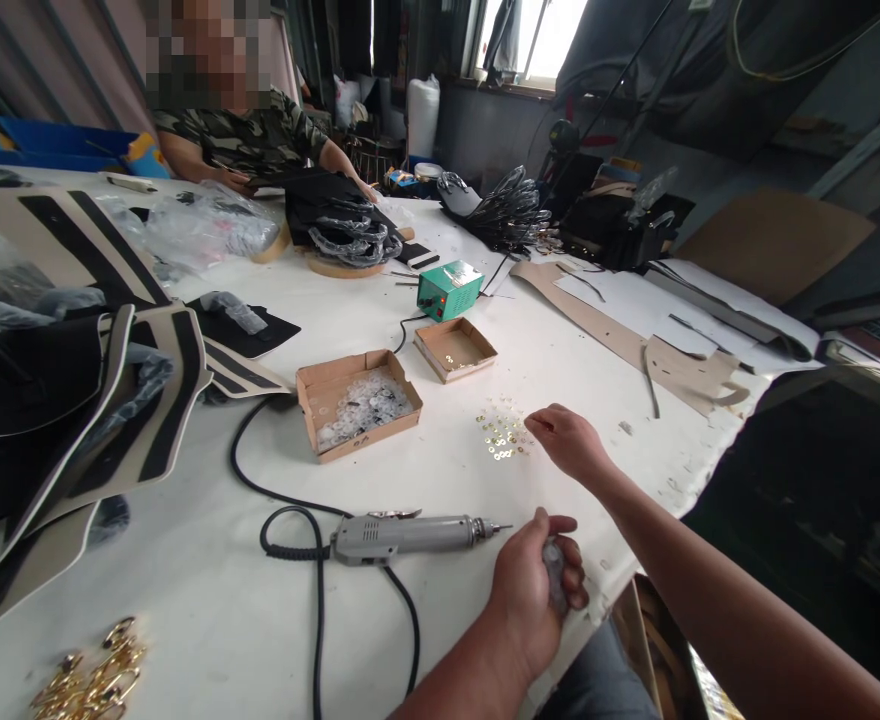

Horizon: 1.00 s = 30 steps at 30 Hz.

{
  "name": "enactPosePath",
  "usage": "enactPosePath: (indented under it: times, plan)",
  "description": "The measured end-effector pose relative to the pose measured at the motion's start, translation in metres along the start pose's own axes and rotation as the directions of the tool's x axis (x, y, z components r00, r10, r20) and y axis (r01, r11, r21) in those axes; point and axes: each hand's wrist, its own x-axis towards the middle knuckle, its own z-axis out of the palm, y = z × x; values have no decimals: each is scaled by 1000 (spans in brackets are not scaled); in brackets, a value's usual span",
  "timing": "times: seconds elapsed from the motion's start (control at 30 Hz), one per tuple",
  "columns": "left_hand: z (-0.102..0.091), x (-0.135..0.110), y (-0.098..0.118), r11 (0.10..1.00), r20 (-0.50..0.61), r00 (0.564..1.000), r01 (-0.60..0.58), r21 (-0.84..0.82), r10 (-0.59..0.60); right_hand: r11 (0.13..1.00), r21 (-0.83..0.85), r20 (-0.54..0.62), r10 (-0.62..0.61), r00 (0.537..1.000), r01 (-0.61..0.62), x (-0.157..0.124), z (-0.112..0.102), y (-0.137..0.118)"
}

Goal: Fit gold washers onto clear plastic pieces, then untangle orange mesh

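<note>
My left hand (530,590) is curled palm-up near the table's front edge, around a clump of clear plastic pieces (555,572). Farther forward, my right hand (571,442) has its fingers drawn together at the table top; whatever they pinch is hidden. Just left of those fingertips lie scattered small gold washers (501,440). A grey electric screwdriver (410,537) rests on its side left of my left hand, its bit pointing toward it. Beyond it stands a shallow cardboard box (361,443) with many clear plastic pieces inside.
A smaller cardboard tray (455,370) sits before a green power box (451,290). The screwdriver's black cable (320,600) loops across the table (207,590). Gold clasps (102,670) lie front left, striped bag panels (147,420) at left. A person in camouflage (260,140) sits opposite.
</note>
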Motion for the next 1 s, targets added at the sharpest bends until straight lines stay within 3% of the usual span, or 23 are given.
enactPosePath:
  times: [0.17, 0.3, 0.43, 0.6, 0.83, 1.0]
  plan:
    - [2, -2, 6, 994, 21, 998, 67, -86, -66, 978, 183, -20, -102, 995, 104, -39, -33, -11]
    - [2, 1, 6, 984, 120, 991, 77, -158, -59, 943, 272, 157, -241, 958, 193, -86, -56, -17]
    - [0, 6, 4, 971, 142, 989, 74, -229, -42, 937, 192, 279, -338, 899, 292, -115, -66, -17]
    - [0, 4, 6, 961, 179, 982, 111, -253, -66, 892, 22, 294, -437, 850, 451, -120, -67, -16]
    - [0, 4, 6, 953, 133, 989, 96, -289, -59, 872, -106, 302, -430, 851, 479, -118, -65, -20]
    - [-3, 9, 2, 953, 145, 989, 78, -293, -37, 878, -89, 343, -417, 842, 471, -113, -66, -19]
